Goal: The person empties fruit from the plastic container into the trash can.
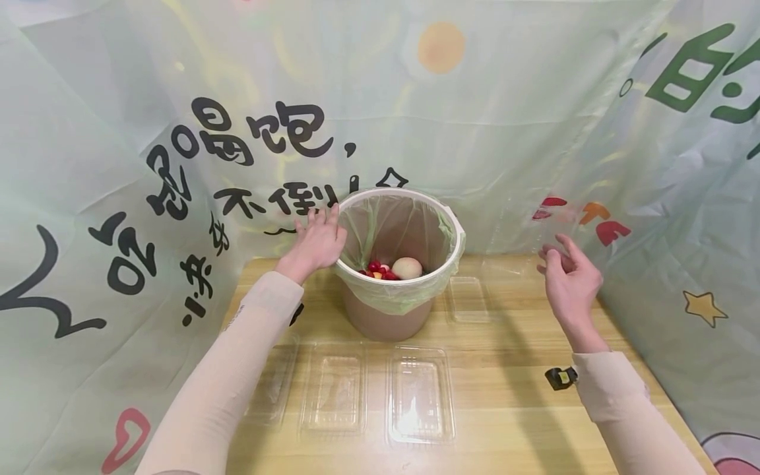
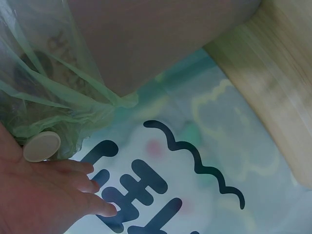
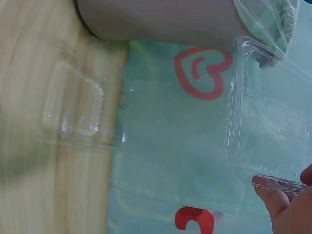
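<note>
A pinkish-brown bin (image 1: 386, 316) with a white rim and a pale green liner bag (image 1: 394, 297) stands at the table's back. Inside lie small red fruits (image 1: 375, 266) and a larger pale round fruit (image 1: 408, 268). My left hand (image 1: 317, 241) rests at the rim's left side, fingers extended; the left wrist view shows them beside the liner and a white oval piece (image 2: 42, 146). On the right, my raised right hand (image 1: 572, 280) pinches the edge of a clear plastic container (image 3: 268, 122), which hardly shows in the head view.
More clear plastic containers lie on the wooden table (image 1: 493, 409): one (image 1: 421, 396) in front of the bin, another (image 1: 335, 392) left of it, and one (image 1: 468, 300) at the bin's right. A printed curtain (image 1: 505, 132) closes in the back and sides.
</note>
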`<act>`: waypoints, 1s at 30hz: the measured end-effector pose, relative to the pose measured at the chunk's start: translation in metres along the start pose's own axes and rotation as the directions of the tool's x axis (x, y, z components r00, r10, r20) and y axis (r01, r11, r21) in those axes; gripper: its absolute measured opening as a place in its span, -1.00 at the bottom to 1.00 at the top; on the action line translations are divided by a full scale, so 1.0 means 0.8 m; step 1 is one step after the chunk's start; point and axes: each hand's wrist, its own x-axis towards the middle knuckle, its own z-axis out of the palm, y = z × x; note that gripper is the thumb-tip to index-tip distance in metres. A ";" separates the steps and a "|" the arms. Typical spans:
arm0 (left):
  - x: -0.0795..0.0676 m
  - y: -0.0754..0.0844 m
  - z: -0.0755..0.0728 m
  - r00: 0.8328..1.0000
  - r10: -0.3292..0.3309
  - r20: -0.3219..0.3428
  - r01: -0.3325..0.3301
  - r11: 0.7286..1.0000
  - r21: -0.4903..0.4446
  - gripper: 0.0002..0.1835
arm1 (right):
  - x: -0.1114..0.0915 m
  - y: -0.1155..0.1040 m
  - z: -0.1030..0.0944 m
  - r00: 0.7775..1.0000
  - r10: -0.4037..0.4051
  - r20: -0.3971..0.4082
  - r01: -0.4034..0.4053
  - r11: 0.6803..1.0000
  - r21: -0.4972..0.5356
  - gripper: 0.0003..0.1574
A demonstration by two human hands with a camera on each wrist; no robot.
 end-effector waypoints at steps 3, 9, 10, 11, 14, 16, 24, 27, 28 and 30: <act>0.000 0.001 0.000 1.000 -0.001 0.001 0.001 1.000 0.001 -0.25 | -0.006 0.006 -0.002 0.999 0.027 0.018 -0.027 1.000 0.003 -0.46; 0.002 0.001 0.000 1.000 -0.002 0.007 0.002 1.000 -0.004 -0.25 | -0.018 0.019 -0.006 0.994 0.096 0.046 -0.096 0.995 0.012 -0.48; 0.001 0.001 -0.001 1.000 -0.003 0.009 0.003 1.000 -0.003 -0.25 | -0.020 0.022 -0.006 0.994 0.098 0.052 -0.098 0.995 0.004 -0.49; 0.001 0.001 -0.001 1.000 -0.003 0.007 0.003 1.000 0.000 -0.25 | -0.022 0.024 -0.007 0.993 0.099 0.057 -0.099 0.995 -0.004 -0.49; 0.001 0.001 -0.002 1.000 -0.006 0.008 0.006 1.000 0.003 -0.25 | -0.028 0.030 -0.007 0.993 0.090 0.082 -0.087 0.996 -0.033 -0.48; 0.001 0.001 -0.002 1.000 -0.004 0.007 0.004 1.000 0.006 -0.25 | -0.031 0.036 -0.008 0.991 0.084 0.102 -0.078 0.995 -0.054 -0.48; 0.001 0.000 0.000 1.000 -0.006 0.010 0.006 1.000 0.010 -0.25 | -0.049 0.060 -0.006 0.985 0.082 0.149 -0.067 0.992 -0.107 -0.48; 0.002 0.000 0.000 1.000 -0.006 0.009 0.006 1.000 0.010 -0.25 | -0.056 0.069 -0.006 0.981 0.093 0.169 -0.074 0.991 -0.116 -0.48; 0.002 0.000 0.000 1.000 -0.006 0.008 0.006 1.000 0.010 -0.25 | -0.058 0.071 -0.006 0.979 0.098 0.176 -0.078 0.990 -0.120 -0.48; 0.002 -0.001 0.000 1.000 -0.007 0.011 0.007 1.000 0.013 -0.25 | -0.063 0.075 -0.006 0.975 0.111 0.192 -0.087 0.988 -0.129 -0.48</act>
